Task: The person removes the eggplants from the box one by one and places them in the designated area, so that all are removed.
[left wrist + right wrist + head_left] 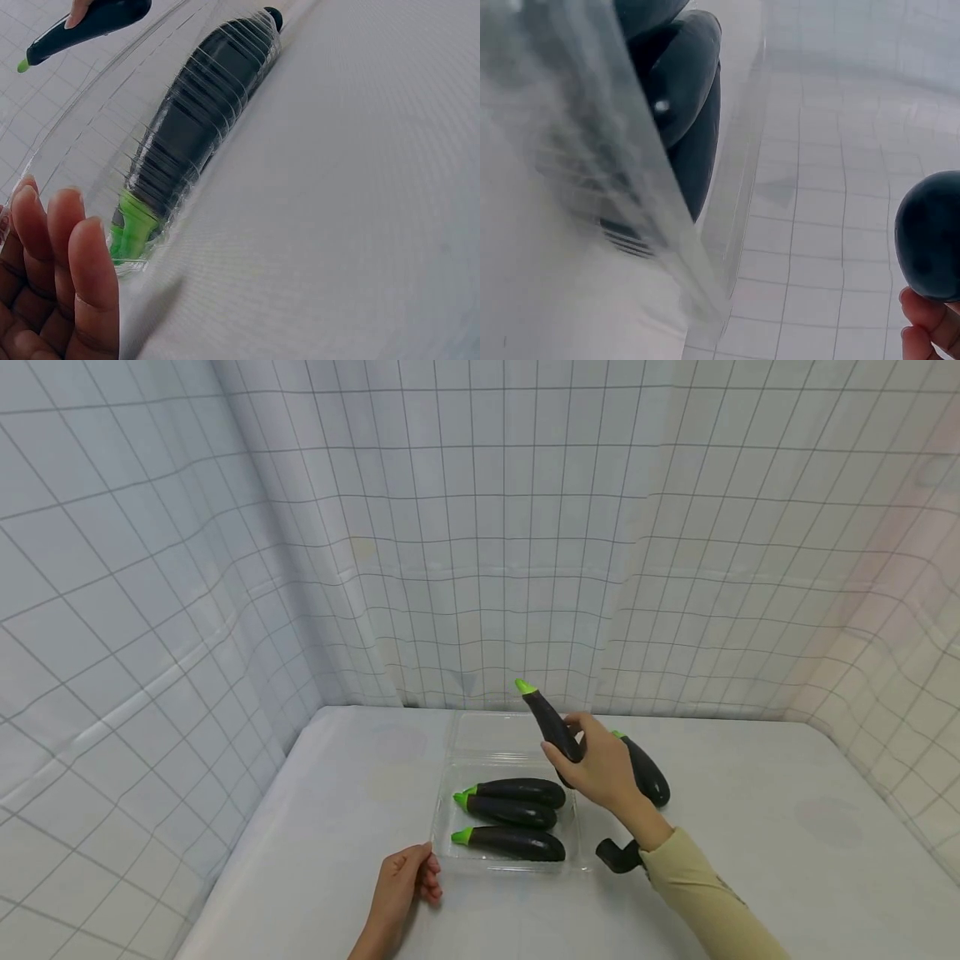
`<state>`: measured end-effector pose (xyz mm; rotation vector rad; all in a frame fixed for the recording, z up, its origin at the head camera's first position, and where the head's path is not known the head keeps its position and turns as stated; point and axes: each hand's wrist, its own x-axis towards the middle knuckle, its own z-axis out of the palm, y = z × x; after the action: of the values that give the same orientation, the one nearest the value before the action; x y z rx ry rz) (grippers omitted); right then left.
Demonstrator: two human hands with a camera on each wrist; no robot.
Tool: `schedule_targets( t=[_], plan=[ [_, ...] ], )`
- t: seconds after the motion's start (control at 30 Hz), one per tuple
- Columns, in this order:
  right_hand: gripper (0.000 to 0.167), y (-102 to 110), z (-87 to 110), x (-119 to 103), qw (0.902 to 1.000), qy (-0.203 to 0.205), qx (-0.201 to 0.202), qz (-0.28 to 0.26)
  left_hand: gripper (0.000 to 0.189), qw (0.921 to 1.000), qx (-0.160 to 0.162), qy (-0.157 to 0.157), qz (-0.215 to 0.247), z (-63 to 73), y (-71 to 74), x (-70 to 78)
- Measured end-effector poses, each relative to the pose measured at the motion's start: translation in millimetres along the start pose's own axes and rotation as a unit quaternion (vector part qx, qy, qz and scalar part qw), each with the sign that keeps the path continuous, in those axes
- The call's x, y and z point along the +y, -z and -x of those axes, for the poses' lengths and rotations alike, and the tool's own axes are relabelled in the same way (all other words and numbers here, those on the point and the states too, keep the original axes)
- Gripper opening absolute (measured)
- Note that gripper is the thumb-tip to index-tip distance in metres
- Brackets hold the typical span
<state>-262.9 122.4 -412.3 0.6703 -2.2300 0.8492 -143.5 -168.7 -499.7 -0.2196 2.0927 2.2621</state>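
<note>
My right hand (592, 764) grips an eggplant (551, 718) by its thick end, above the back right of a clear plastic box (573, 843). The green stem points up, away and to the left. In the right wrist view, the held eggplant's rounded end (934, 232) rests against fingertips. Three dark eggplants lie sideways in the box, the front eggplant (517, 843) apart from the other two. At the box's front left corner, my left hand (405, 881) pinches the rim with thumb and forefinger; its other fingers (94, 262) are loosely bent, and the thumb is mostly hidden.
Another eggplant (648, 772) lies on the white table (750, 827) to the right, partly behind my right hand. The box's clear lid (491, 731) spreads open at the back. A black curved object (617, 857) sits at my right wrist. Gridded white curtains (480, 552) surround the table.
</note>
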Motion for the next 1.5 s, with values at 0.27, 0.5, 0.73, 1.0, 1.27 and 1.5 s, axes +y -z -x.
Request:
schedule_targets(
  t=[0.27, 0.5, 0.73, 1.0, 1.27, 1.5],
  plan=[
    [0.043, 5.0, 4.2, 11.7, 0.9996, -0.010, 0.028, -0.001, 0.034, 1.0000, 0.000, -0.002, 0.004, 0.2, -0.1, -0.8],
    [0.043, 12.5, 5.8, 18.3, 0.9987, -0.027, 0.044, -0.002, 0.035, 0.9999, -0.005, -0.010, 0.001, 0.9, 0.3, -0.3],
    [0.043, 19.2, 8.2, 26.6, 0.9973, -0.047, 0.056, -0.004, 0.035, 1.0000, 0.000, -0.004, 0.001, 1.4, -0.7, -0.3],
    [0.044, 25.7, 8.2, 40.5, 0.9961, -0.046, 0.075, 0.000, 0.035, 1.0000, 0.003, 0.002, -0.003, 1.8, -0.7, 2.6],
    [0.045, 34.2, 9.9, 49.4, 0.9944, -0.068, 0.079, 0.015, 0.034, 1.0000, 0.005, 0.006, -0.001, 1.6, -0.4, 2.2],
    [0.046, 42.3, 12.5, 57.6, 0.9933, -0.080, 0.080, 0.022, 0.034, 1.0000, -0.002, -0.003, 0.006, 1.3, -0.9, 0.6]
  ],
)
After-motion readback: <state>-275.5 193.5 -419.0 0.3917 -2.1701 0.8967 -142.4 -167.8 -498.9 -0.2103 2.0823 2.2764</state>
